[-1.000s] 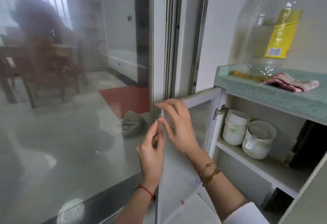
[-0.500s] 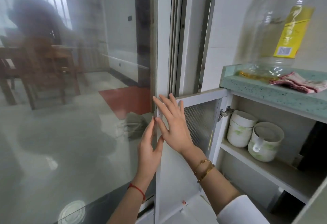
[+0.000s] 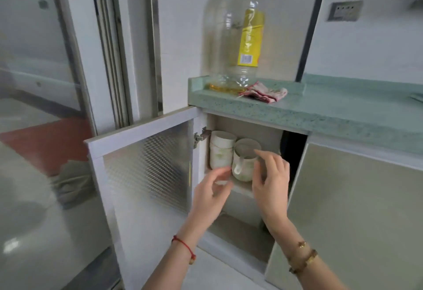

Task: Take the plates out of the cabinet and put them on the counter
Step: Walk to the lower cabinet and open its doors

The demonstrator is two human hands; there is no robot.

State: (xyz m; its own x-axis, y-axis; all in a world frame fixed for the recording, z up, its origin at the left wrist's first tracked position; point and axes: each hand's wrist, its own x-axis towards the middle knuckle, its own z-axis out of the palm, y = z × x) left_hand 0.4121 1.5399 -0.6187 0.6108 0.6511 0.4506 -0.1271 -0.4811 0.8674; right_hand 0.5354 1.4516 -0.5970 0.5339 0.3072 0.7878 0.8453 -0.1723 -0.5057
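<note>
At the far left of the frame a glass door [image 3: 34, 129] is filling the view, blurred and reflective, so nothing behind it is reading clearly. Right of it, at lower centre, the cabinet door [image 3: 146, 170] is standing swung open, its patterned pane facing the camera.

Just right of the door, the left hand [image 3: 211, 194] is reaching into the cabinet [image 3: 247, 232], fingers spread and curled, gripping nothing; it is blurred with motion and is hovering just in front of the shelf edge. Above it, on the shelf, a stack of bowls [image 3: 220, 150] is sitting by the hinge, and just beside it a second bowl stack [image 3: 245, 161] is standing with a spoon [image 3: 239, 167] resting against its front. The right hand [image 3: 272, 180] is closing in on that second stack from the right, fingers open, one fingertip near the rim; whether it is touching yet is hard to tell.

Above, at centre right, the counter [image 3: 332, 111] is carrying an oil bottle [image 3: 240, 42] and a rag [image 3: 263, 93], with bare surface further right.

This looks like the reaching step: nothing is lifted yet. The next move is probably calling for both hands to cup a stack from its sides and draw it out level, minding the loose spoon.

The crockery is looking more like bowls than flat plates. The dark gap at the cabinet's right is hiding whatever sits there, and the lower shelf is mostly screened by the arms.
</note>
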